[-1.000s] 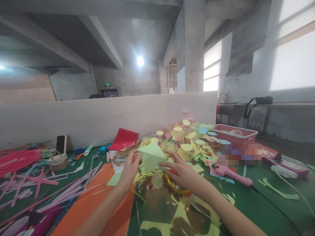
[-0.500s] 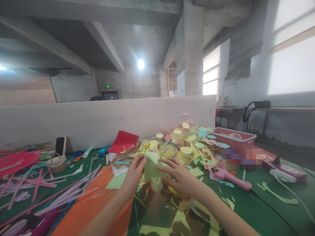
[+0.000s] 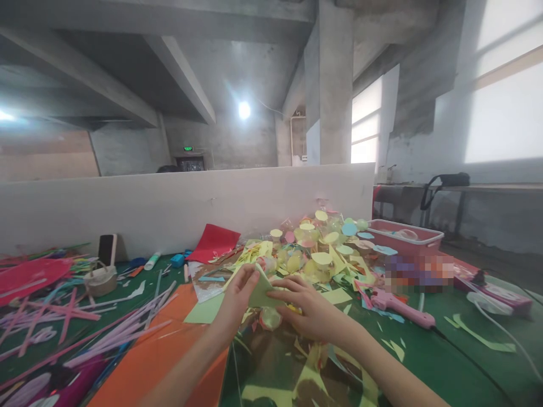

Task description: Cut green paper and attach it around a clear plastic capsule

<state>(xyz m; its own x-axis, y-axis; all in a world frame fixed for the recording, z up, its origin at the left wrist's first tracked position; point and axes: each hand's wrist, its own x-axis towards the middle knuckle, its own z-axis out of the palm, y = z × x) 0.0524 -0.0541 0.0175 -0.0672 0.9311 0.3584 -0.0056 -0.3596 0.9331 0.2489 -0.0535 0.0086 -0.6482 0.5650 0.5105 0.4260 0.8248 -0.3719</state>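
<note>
My left hand (image 3: 236, 299) and my right hand (image 3: 306, 310) both pinch a small pale green paper piece (image 3: 260, 290) held just above the green table (image 3: 428, 356). The paper is folded small between my fingers. Below the hands lies a clear round plastic ball (image 3: 270, 319) among yellow paper scraps. Yellow-handled scissors are mostly hidden under my right hand. Behind the hands rises a heap of small capped clear cups and paper discs (image 3: 322, 243).
An orange sheet (image 3: 169, 350) lies at lower left beside pink and purple paper strips (image 3: 85, 333). A pink glue gun (image 3: 399, 308) and a pink tray (image 3: 403, 234) sit to the right. A red sheet (image 3: 212, 243), a phone (image 3: 106, 249) and a white partition (image 3: 169, 203) stand behind.
The green paper was a broad open sheet one second ago; now it is folded down to a small piece between both hands, which have drawn closer together.
</note>
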